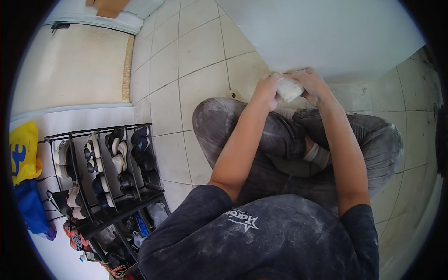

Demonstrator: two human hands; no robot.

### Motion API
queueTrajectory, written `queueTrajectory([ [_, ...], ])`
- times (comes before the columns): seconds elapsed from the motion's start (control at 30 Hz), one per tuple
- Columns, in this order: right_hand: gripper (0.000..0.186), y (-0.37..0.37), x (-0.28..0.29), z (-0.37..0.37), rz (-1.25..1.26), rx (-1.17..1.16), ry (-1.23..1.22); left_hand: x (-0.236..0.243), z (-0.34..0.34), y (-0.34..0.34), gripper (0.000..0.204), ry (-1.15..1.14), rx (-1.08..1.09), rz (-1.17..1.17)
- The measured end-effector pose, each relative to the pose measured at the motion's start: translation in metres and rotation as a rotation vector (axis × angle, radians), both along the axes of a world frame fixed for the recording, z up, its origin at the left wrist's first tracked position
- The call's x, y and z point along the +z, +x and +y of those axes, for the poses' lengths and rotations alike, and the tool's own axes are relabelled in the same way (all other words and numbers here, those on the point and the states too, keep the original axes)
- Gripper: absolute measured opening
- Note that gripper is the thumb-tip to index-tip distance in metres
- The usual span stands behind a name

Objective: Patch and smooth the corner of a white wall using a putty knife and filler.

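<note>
A whitish, dust-covered block, its exact kind not clear, is held between my two hands at the foot of the pale wall. My left hand is closed on its left end, thumb and fingers bent around it. Closed on the opposite end is my right hand, with its knuckles close to the wall. The face of the block turned to the wall is hidden, so I cannot tell whether it touches. White dust coats my fingers and the dark trousers on my crossed legs.
Beige floor tiles surround my legs, with a small dark hole or chip left of my left hand. A black shoe rack full of shoes stands on the left, beside a yellow bag. A pale door is at the upper left.
</note>
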State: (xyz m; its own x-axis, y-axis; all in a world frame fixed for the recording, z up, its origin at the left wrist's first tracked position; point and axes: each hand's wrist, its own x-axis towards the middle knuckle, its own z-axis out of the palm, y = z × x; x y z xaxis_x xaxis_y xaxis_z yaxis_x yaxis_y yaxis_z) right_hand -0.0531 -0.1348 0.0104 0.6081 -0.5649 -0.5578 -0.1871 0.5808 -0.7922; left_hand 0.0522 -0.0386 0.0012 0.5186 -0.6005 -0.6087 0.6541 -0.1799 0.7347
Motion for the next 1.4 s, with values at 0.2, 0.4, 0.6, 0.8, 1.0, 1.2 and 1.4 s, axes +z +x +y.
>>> queueTrajectory([
  [0.2,0.040,0.000,0.001,-0.001,-0.145,0.141,0.115,0.007,0.001,-0.008,0.023,0.018,0.023,-0.047],
  [0.4,0.037,0.002,0.005,0.002,0.032,0.021,-0.026,0.009,-0.001,-0.002,0.024,0.069,0.000,-0.002],
  [0.6,0.035,0.001,0.004,0.004,-0.123,0.082,0.065,0.002,0.002,-0.009,0.027,-0.031,-0.011,-0.071],
  [0.8,0.032,-0.001,-0.005,0.000,-0.036,-0.022,-0.008,-0.006,-0.003,-0.001,0.021,-0.023,0.024,-0.028],
  [1.0,0.036,-0.001,-0.005,0.000,-0.175,0.083,0.150,-0.009,-0.004,-0.005,0.020,-0.039,0.032,-0.007],
  [1.2,0.037,-0.002,0.000,0.003,-0.093,-0.021,0.070,0.002,-0.001,0.001,0.021,-0.048,-0.027,0.001],
  [1.4,0.038,-0.002,-0.004,0.003,-0.188,0.044,0.136,0.001,-0.003,-0.009,0.021,0.035,-0.043,-0.033],
])
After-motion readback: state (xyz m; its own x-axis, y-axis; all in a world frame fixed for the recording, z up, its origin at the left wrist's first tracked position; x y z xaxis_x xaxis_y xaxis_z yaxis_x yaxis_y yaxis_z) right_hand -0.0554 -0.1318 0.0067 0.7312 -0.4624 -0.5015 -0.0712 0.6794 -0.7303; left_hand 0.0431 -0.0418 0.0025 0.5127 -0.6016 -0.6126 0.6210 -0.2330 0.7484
